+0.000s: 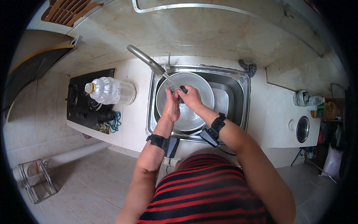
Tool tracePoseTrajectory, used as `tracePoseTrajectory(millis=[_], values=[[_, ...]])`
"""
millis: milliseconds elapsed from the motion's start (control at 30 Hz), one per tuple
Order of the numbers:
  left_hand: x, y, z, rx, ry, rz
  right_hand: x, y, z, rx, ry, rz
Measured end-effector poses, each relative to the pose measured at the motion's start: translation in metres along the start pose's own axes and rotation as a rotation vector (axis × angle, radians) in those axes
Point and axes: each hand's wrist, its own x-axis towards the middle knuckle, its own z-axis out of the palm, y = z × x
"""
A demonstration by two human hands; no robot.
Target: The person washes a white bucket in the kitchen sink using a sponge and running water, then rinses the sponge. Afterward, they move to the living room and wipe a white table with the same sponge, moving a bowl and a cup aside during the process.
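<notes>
Both of my hands are over a wide metal basin (193, 123) that sits in a stainless steel sink (242, 106). My right hand (192, 97) grips a small dark item (183, 90); fingers cover most of it, so its kind is unclear. Close beside it, my left hand (172, 107) is wet and turned palm inward, its fingertips partly hidden. Water (170, 79) runs from a metal faucet (148, 60) onto the hands. A metal tray or second basin (222, 96) shows under the basin's right side.
Left of the sink stands a large clear plastic bottle (113, 91) with a yellow cap. Behind it is a black gas cooktop (77, 112) with a teal cord (115, 123) at its edge. A dark scourer (247, 68) lies at the sink's back right corner. A round lid (303, 129) rests far right.
</notes>
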Motion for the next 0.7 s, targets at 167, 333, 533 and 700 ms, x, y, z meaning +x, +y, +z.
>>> tracePoseTrajectory(millis=[167,333,533,700], values=[[0.012,-0.006,-0.021,-0.434,-0.113,-0.273,-0.05,-0.024,-0.013,-0.197,-0.148,-0.405],[0.01,-0.035,0.0,-0.362,0.105,0.115,-0.023,-0.031,-0.03,-0.402,-0.126,-0.264],[0.036,-0.045,-0.019,-0.125,0.101,0.186,-0.028,-0.031,-0.017,-0.279,0.008,-0.139],[0.032,-0.046,-0.022,-0.416,-0.071,0.097,-0.018,-0.039,-0.02,-0.363,0.078,-0.124]])
